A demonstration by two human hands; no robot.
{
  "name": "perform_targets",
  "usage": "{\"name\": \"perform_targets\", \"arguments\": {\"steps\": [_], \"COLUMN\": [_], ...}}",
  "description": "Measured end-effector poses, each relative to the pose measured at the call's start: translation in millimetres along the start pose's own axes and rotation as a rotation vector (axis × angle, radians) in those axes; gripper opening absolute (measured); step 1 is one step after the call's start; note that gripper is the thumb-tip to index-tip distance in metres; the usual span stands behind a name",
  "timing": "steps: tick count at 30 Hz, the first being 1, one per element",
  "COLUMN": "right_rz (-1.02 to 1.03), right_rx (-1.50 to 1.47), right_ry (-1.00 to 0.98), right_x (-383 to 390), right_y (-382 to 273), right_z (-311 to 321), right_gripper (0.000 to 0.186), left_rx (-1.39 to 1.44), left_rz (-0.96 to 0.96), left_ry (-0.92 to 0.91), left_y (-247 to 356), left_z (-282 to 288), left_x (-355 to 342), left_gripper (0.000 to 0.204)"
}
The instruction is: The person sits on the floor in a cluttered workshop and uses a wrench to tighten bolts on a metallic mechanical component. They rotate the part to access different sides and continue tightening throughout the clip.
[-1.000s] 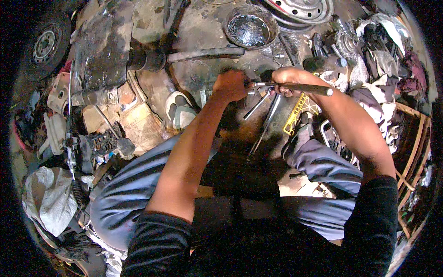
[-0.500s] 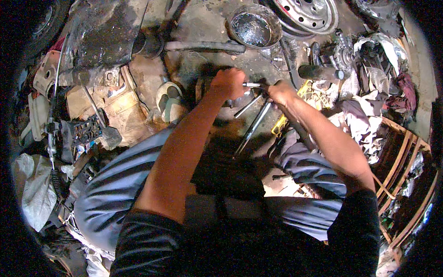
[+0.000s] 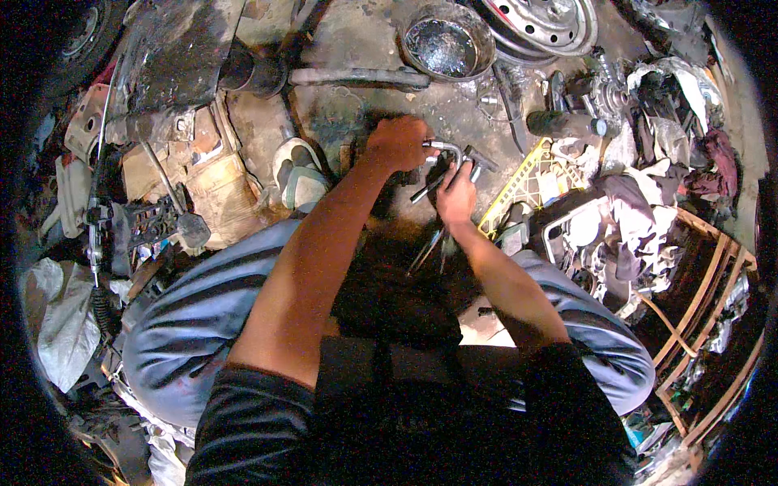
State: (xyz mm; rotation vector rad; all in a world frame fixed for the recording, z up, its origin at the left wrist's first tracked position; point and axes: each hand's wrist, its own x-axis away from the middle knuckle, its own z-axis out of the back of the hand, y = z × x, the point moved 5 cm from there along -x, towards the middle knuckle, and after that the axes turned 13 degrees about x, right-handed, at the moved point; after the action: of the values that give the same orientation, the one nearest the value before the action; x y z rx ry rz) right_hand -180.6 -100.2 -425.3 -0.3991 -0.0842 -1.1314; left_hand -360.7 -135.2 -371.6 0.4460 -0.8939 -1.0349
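Note:
My left hand is closed at the near side of the bare floor, and the end of a bent, L-shaped metal wrench comes out beside its fingers. Just right of it and lower, my right hand is closed around the wrench's other arm, below the bend. A dark metal bar lies across behind my right fingers. Another short rod shows between the two hands. Below my right wrist, long thin metal rods run into shadow. What lies under my left fist is dark and hidden.
A round pan of dark liquid and a wheel rim stand beyond my hands. A thick bar lies on the floor. My shoe, flattened cardboard, a yellow plastic frame and a dark cylinder flank the work spot.
My right hand has moved left and toward me, with its forearm swung inward. The bend of the wrench now shows between my hands. My left hand stays nearly in place.

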Motion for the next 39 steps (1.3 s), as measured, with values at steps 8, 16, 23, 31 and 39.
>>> {"name": "perform_targets", "arguments": {"steps": [8,16,23,31,39], "right_rz": [0.117,0.028,-0.022,-0.038,-0.065], "right_rx": [-0.05,0.05,-0.055,-0.026,-0.368], "right_ry": [-0.107,-0.342,-0.359,-0.317,-0.193], "right_x": [8,100,113,110,104], "right_y": [17,70,81,92,93], "right_z": [-9,-28,-39,-38,-54], "right_gripper": [0.047,0.045,0.038,0.027,0.023], "left_rx": [-0.081,-0.047,-0.04,0.489,0.216], "left_rz": [-0.029,0.068,-0.176,0.151,0.105], "left_ry": [0.02,0.185,0.268,-0.015,-0.105], "left_y": [-7,-17,-25,-36,-22], "left_z": [-9,-11,-8,-5,-6], "left_x": [-7,-10,-18,-32,-21], "left_gripper": [0.046,0.044,0.054,0.049,0.038]}}
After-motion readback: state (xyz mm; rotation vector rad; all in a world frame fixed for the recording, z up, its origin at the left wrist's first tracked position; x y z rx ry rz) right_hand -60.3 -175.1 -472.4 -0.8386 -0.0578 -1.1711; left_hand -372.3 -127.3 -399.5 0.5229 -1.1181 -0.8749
